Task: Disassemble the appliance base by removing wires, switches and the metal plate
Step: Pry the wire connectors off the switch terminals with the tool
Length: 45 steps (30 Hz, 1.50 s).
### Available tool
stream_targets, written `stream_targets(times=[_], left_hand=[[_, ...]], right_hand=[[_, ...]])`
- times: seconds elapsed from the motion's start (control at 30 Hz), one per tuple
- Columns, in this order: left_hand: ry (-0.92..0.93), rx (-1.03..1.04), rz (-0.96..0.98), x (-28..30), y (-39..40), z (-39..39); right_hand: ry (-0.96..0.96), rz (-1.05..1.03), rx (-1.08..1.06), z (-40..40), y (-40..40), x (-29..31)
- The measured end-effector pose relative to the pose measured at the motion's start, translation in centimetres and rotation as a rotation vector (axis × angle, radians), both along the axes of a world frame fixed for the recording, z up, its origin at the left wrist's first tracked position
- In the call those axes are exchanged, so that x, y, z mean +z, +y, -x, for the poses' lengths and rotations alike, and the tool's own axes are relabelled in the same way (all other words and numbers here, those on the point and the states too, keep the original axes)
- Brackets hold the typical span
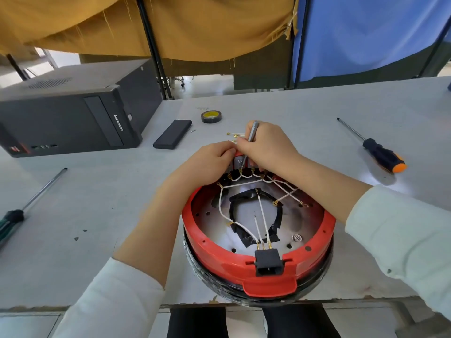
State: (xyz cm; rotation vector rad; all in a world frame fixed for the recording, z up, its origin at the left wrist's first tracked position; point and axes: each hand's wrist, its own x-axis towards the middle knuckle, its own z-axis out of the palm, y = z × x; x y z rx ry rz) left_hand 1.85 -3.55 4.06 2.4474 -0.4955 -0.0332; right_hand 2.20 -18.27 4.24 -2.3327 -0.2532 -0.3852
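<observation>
Head view looks down on a round red plastic appliance base (220,261), lying open side up at the near edge of the grey table (97,191). Its black power socket (268,262) points toward the person, and the row of grey switches (240,162) sits on the far rim, so the socket-to-switches line runs straight away from the viewer. Inside lies a shiny metal plate (305,223) with black tape around its central opening, and thin white wires (258,222) run from the socket pins toward the switches.

Both forearms reach forward over the base in pale sleeves. Left hand (207,164) is arched, knuckles up, fingers curled and pinching at the switch block. Right hand (266,146) is clenched around a slim silver tool (251,131), held steeply with its tip down at the switches.

An orange-and-black-handled screwdriver (380,153) lies well to the right, a green-and-black-handled screwdriver (29,203) to the left. Beyond the hands sit a black tape roll (211,116), a flat black rectangular case (172,134) and a black computer tower (68,113).
</observation>
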Motion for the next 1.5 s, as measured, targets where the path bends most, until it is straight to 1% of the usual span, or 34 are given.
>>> stream_targets(times=[0.13, 0.17, 0.23, 0.3, 0.5, 0.67, 0.73, 0.87, 0.93, 1.1, 1.23, 1.33, 1.43, 1.5], left_hand=[[0.037, -0.003, 0.078, -0.5, 0.8, -0.1], [0.035, -0.009, 0.078, -0.5, 0.9, -0.1], [0.023, -0.020, 0.072, -0.6, 0.9, -0.2], [0.010, -0.017, 0.067, -0.7, 0.9, -0.3], [-0.007, -0.007, 0.041, -0.9, 0.9, -0.3], [-0.027, -0.006, 0.009, -0.9, 0.9, -0.4], [-0.025, -0.006, 0.008, -0.9, 0.9, -0.4], [-0.029, -0.021, 0.007, -0.8, 0.9, -0.4], [-0.029, -0.029, 0.010, -0.8, 0.8, -0.5], [-0.022, -0.023, 0.020, -0.7, 0.8, -0.5], [-0.024, -0.017, 0.017, -0.7, 0.7, -0.5], [-0.026, -0.008, 0.011, -0.6, 0.7, -0.4], [-0.029, 0.002, 0.013, -0.6, 0.7, -0.3], [-0.028, 0.014, 0.018, -0.6, 0.7, -0.3]], right_hand=[[0.091, 0.008, 0.061, 0.3, -0.7, 0.5], [0.076, -0.021, 0.057, 0.5, -0.8, 0.4], [-0.020, -0.100, 0.016, 0.9, -1.0, 0.0], [-0.093, -0.130, -0.010, 1.1, -0.9, -0.4], [-0.077, -0.083, -0.011, 0.9, -0.9, -0.7], [-0.111, -0.058, 0.022, 1.2, -0.6, -0.7], [-0.082, -0.045, 0.033, 1.2, -0.5, -0.6], [0.074, -0.084, 0.030, 0.5, -0.5, 0.3], [0.122, -0.095, 0.029, 0.3, -0.4, 0.6], [0.124, -0.093, 0.017, 0.2, -0.3, 0.5], [0.140, -0.039, 0.028, -0.1, -0.4, 0.7], [0.107, -0.038, 0.011, 0.0, -0.5, 0.3], [-0.018, -0.056, -0.013, 0.3, -0.4, -0.2], [-0.068, -0.067, -0.013, 0.5, -0.3, -0.3]])
